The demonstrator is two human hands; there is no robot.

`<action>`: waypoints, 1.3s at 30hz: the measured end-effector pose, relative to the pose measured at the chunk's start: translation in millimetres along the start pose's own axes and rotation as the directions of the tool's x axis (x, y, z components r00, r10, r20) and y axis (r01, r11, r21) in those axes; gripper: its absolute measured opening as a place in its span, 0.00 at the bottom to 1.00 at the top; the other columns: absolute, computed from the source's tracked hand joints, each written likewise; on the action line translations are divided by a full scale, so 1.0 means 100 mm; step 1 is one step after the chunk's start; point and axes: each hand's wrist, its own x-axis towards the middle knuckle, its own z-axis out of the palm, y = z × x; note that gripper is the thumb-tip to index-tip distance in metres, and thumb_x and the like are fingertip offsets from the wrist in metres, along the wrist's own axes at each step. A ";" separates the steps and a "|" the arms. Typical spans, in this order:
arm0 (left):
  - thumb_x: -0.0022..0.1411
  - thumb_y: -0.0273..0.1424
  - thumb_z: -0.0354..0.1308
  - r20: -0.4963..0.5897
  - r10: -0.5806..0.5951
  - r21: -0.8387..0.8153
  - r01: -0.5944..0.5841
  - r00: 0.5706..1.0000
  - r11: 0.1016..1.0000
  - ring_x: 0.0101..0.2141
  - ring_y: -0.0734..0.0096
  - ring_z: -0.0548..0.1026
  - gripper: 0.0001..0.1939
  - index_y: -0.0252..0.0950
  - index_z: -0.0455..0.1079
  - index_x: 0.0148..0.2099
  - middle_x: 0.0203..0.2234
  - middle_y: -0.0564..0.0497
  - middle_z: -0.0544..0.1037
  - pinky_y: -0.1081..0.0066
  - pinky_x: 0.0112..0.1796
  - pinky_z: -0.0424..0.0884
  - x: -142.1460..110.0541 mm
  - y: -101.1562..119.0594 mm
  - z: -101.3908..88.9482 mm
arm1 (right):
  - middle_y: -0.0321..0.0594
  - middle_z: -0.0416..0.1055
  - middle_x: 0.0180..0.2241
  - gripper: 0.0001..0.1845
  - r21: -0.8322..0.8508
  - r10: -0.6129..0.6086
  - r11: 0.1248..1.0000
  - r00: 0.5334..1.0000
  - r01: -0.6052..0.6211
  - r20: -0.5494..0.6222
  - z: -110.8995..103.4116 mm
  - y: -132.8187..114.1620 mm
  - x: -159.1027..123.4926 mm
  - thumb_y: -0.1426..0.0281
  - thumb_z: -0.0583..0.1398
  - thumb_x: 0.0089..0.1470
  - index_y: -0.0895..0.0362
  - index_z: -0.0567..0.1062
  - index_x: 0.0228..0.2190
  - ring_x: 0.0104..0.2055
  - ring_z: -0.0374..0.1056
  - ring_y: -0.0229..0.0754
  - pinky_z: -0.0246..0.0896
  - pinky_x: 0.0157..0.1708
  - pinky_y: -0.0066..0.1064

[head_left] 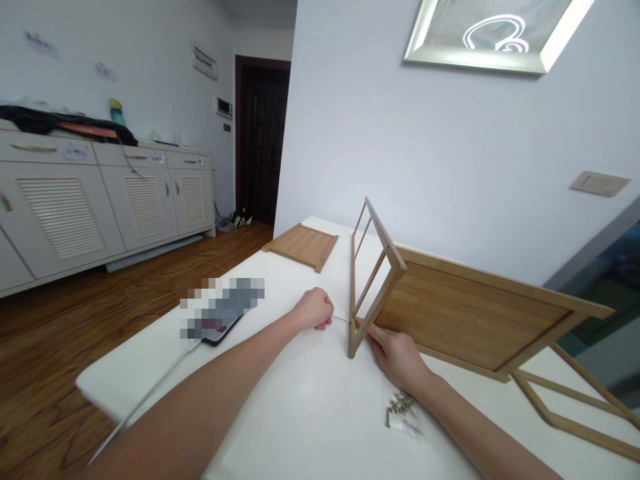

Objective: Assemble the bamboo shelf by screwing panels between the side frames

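Observation:
My left hand (315,309) is closed around a thin metal rod (341,319), probably a hex key; its grip end is hidden in my fist. The rod's far end meets the lower part of an upright wooden frame (376,317) with crossbars. On the other side of that frame, my right hand (403,360) grips its lower part, fingertips partly hidden. Behind the frame a large wooden panel (460,313) stands on its long edge against it. Several brass-coloured screws (401,403) lie on a small clear plastic bag (407,425) beside my right wrist.
A smaller wooden panel (304,245) lies flat on the white table (295,427). A phone (223,331) with a white charging cable (155,387) is at left. Another wooden frame (575,407) lies at right. A white cabinet (105,200) stands across the wooden floor.

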 end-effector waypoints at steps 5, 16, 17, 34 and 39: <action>0.47 0.22 0.54 -0.008 0.004 0.020 -0.004 1.000 1.000 0.17 0.74 0.74 0.08 0.29 0.73 0.32 0.22 0.47 0.79 0.78 0.17 0.66 0.01 -0.01 0.01 | 0.38 0.79 0.39 0.27 0.004 -0.008 1.000 1.000 0.008 0.011 0.01 0.01 0.00 0.73 0.49 0.61 0.48 0.62 0.60 0.37 0.76 0.42 0.65 0.33 0.28; 0.48 0.24 0.54 -0.025 -0.006 0.058 0.008 1.000 0.998 0.17 0.74 0.73 0.11 0.28 0.74 0.34 0.24 0.45 0.80 0.77 0.19 0.67 0.07 -0.03 0.04 | 0.39 0.79 0.39 0.25 0.003 -0.010 1.000 1.000 0.010 -0.012 0.01 0.00 0.00 0.71 0.49 0.62 0.48 0.63 0.60 0.36 0.76 0.41 0.66 0.33 0.27; 0.48 0.24 0.54 -0.029 -0.010 0.063 0.012 1.000 0.998 0.16 0.74 0.73 0.11 0.28 0.75 0.34 0.24 0.45 0.80 0.77 0.19 0.67 0.08 -0.04 0.05 | 0.39 0.79 0.40 0.25 0.005 -0.011 1.000 1.000 0.011 -0.014 0.01 0.00 0.00 0.71 0.49 0.62 0.48 0.63 0.60 0.36 0.76 0.42 0.66 0.33 0.27; 0.50 0.29 0.60 -0.127 0.081 0.251 -0.047 0.989 0.967 0.24 0.70 0.76 0.06 0.34 0.78 0.29 0.16 0.50 0.76 0.76 0.27 0.68 -0.06 0.08 0.00 | 0.37 0.79 0.40 0.25 0.036 -0.005 0.999 1.000 0.005 -0.010 0.01 0.00 0.00 0.70 0.48 0.62 0.48 0.63 0.59 0.36 0.76 0.42 0.67 0.33 0.28; 0.51 0.31 0.62 -0.157 0.142 0.343 -0.081 0.977 0.936 0.31 0.68 0.78 0.05 0.36 0.78 0.31 0.24 0.49 0.81 0.75 0.32 0.69 -0.07 0.10 0.01 | 0.37 0.79 0.41 0.25 0.032 -0.016 0.999 1.000 0.017 -0.021 0.02 0.00 0.00 0.71 0.49 0.62 0.47 0.64 0.59 0.37 0.76 0.42 0.67 0.32 0.27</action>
